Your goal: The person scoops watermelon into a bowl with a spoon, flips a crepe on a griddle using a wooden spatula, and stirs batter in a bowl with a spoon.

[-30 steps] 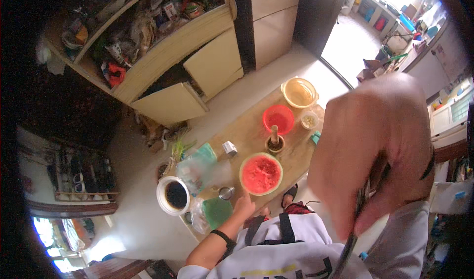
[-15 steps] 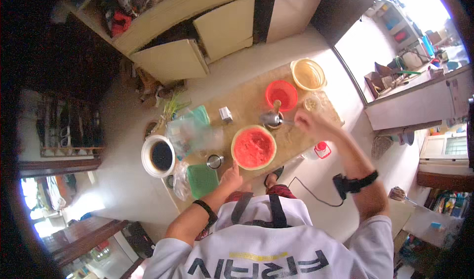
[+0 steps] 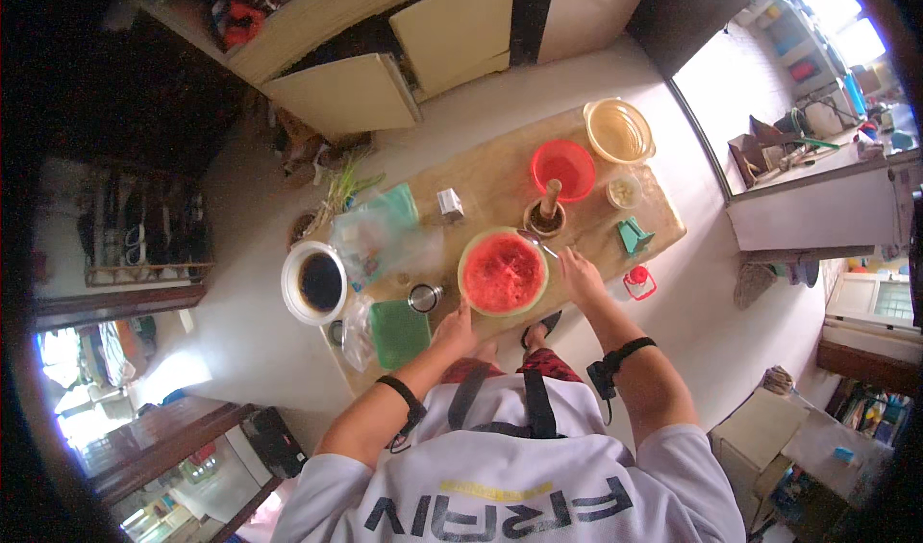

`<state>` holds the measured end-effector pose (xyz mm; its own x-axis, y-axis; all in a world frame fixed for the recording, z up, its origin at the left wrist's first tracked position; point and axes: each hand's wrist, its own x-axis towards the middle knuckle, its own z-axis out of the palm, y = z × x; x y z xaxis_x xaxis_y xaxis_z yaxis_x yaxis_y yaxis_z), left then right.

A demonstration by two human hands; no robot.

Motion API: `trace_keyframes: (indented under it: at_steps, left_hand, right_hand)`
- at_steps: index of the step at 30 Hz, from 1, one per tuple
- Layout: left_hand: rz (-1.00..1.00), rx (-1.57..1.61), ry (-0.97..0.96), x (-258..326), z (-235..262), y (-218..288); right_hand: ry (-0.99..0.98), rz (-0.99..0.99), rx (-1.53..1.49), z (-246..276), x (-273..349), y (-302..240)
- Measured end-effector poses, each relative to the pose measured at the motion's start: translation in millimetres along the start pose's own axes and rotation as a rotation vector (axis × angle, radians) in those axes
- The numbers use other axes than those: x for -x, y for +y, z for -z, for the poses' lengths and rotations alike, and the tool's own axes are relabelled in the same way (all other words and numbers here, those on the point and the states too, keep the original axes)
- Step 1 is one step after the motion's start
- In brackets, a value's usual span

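Watermelon [image 3: 502, 274], a half cut flat, lies face up near the middle of the wooden table [image 3: 490, 182]: wet, grainy red flesh ringed by a thin pale-green rind. At its 7 o'clock the left hand [image 3: 456, 330] rests against the rind, fingers close together. At 3 o'clock the right hand [image 3: 580, 276] pinches a thin metal spoon [image 3: 540, 246], whose tip reaches the melon's upper right edge. At 1 o'clock stands a round dark mortar [image 3: 545, 219] with a pale wooden pestle upright in it. Beyond it sit a shiny red plastic bowl [image 3: 562, 169] and, further at 1 o'clock, a translucent yellowish bowl [image 3: 619, 130]. A small cup [image 3: 624, 192] stands right of the mortar, a teal plastic piece [image 3: 633, 235] below it. At 9 o'clock lie a crumpled clear bag [image 3: 383, 238], a steel lid [image 3: 424, 298], a flat green square [image 3: 400, 332], and a white round pot [image 3: 314, 282] with dark contents.
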<state>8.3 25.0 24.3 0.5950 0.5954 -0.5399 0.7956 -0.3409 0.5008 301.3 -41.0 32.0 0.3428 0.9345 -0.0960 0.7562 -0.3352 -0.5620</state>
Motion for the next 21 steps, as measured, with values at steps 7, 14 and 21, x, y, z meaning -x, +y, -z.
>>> trace_keyframes:
  at_steps: [7, 14, 21]
  left_hand:
    - [-0.007, -0.034, 0.021, 3, -6, -6]
    - [0.008, 0.008, 0.041, 3, -1, -2]
    - [0.058, 0.004, -0.043, 5, 6, 8]
  right_hand:
    - [-0.049, 0.044, 0.043, -5, 3, -6]
    - [-0.106, -0.028, 0.06, -2, 14, -8]
    - [-0.109, -0.049, 0.062, -15, 19, 0]
